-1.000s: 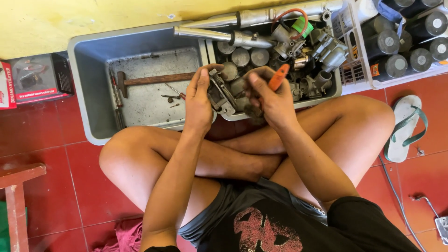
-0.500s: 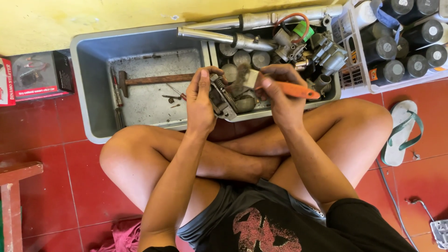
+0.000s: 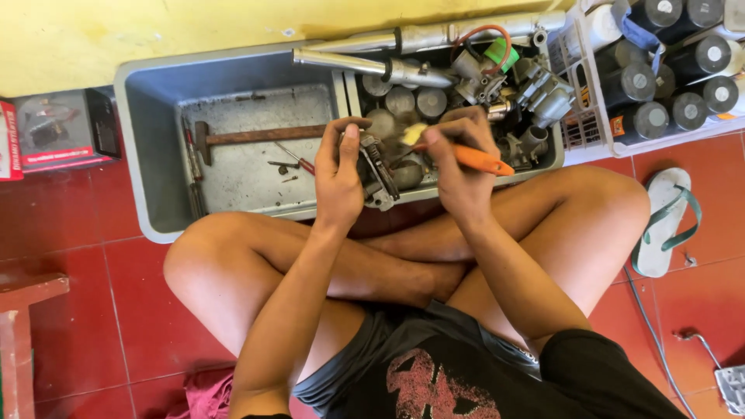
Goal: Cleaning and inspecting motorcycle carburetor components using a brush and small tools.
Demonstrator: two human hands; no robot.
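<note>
Left hand [image 3: 340,174] wrapped around a small grey metal engine part [image 3: 378,172], thumb up along its side, fingers curled behind; part held above the near edge of the grey plastic tub [image 3: 147,116], over the crossed legs. Right hand [image 3: 456,159] closed in a pinch grip on an orange-handled brush [image 3: 466,155], handle pointing right, pale bristle tip touching the top of the part. Tub split in two sections: left one holds a hammer [image 3: 248,136] with wooden handle and a few loose small bits on a dirty floor; right one packed with metal cylinders and carburettor-like parts [image 3: 535,93]. Chrome pipe [image 3: 434,35] lying across the tub's far rim. White crate [image 3: 590,116] of dark cans just right of the tub. Flip-flop [image 3: 663,225] on red tiles beside the right knee.
</note>
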